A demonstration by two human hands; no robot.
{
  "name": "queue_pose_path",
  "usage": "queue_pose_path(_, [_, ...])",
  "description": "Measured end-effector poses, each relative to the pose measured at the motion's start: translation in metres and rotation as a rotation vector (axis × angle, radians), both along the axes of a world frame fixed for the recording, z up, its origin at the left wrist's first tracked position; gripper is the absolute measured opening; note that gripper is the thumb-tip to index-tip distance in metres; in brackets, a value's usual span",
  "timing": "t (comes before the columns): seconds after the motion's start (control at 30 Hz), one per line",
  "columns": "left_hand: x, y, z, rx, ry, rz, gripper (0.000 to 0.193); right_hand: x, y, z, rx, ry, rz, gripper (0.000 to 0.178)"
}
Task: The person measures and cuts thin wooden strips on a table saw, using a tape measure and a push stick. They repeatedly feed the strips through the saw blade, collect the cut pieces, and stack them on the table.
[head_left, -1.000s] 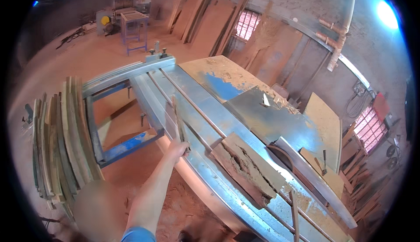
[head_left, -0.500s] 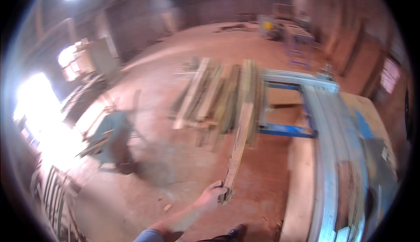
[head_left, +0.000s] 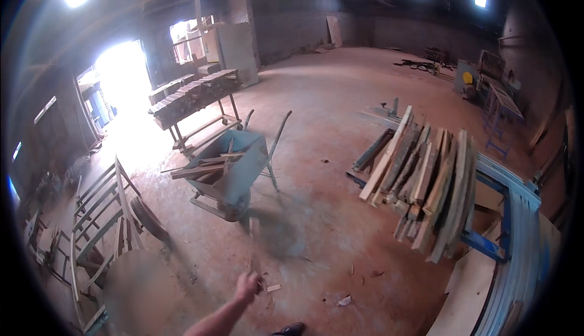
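1. Swung leftward since half a second ago, the view now has the grey-green metal wheelbarrow (head_left: 242, 181) left of centre instead of near the left edge, and the person's bare left hand (head_left: 248, 286) sits lower and further left in the frame.
2. Its forearm (head_left: 213, 324) enters bare from the lower edge, left of the middle, and slants up and to the right; the wrist runs nearly straight into the hand, with the fingers curled in.
3. Directly above the hand, below the wheelbarrow's wheel, a narrow reddish-brown wooden strip (head_left: 254, 232) shows as a blurred upright streak. Blur hides the contact, so I cannot tell whether the grip is clasping it or has let go.
4. Long, rough-edged wooden strips lie in the wheelbarrow, some jutting past its left rim.
5. Right of centre, a stack of long tan and grey wooden boards (head_left: 426, 181) slants beside a blue metal frame (head_left: 486, 246), which adjoins the silvery metal bench (head_left: 517, 263) at the lower right.
6. A dark shoe (head_left: 292, 329) shows at the lower edge, right of the forearm, on the reddish, dusty floor (head_left: 328, 214).
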State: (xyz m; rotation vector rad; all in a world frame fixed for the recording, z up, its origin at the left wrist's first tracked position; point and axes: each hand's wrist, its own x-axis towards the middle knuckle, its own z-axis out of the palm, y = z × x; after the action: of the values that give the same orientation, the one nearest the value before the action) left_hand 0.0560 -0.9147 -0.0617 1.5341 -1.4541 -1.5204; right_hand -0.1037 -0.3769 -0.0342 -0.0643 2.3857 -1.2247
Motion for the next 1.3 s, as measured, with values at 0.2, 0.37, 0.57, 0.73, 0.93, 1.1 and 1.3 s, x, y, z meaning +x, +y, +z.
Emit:
queue_pose_path(0.2, [0.083,-0.367,0.087,-0.344,-0.273,0.090,0.052,0.031,-0.075,0.000,-0.064,-0.196,-0.169,0.031])
queue_pose_path(0.37, [0.028,-0.479,0.108,-1.146,-0.646,0.200,0.059,0.032,-0.076,0.008,-0.016,-0.418,-0.194,0.022])
queue_pose_path(0.57, [-0.112,-0.194,0.020,-0.030,0.098,-0.599,0.042,0.049,-0.076,0.035,0.067,0.339,-0.311,0.022])
queue_pose_path(0.73, [-0.226,0.063,-0.007,0.122,-0.125,-1.335,0.047,0.064,0.011,0.035,0.081,0.146,-0.594,0.027])
queue_pose_path(0.93, [-0.274,0.272,-0.026,-0.104,-0.299,-1.884,0.054,0.139,0.158,0.042,0.395,0.471,-1.005,0.017])
queue_pose_path(1.1, [-0.324,0.440,0.020,0.229,0.012,-1.714,0.063,0.173,0.271,0.068,0.597,0.485,-1.160,0.028])
queue_pose_path(1.3, [-0.366,0.657,0.081,-0.284,0.183,-2.034,0.073,0.164,0.339,0.054,0.743,0.461,-1.138,0.051])
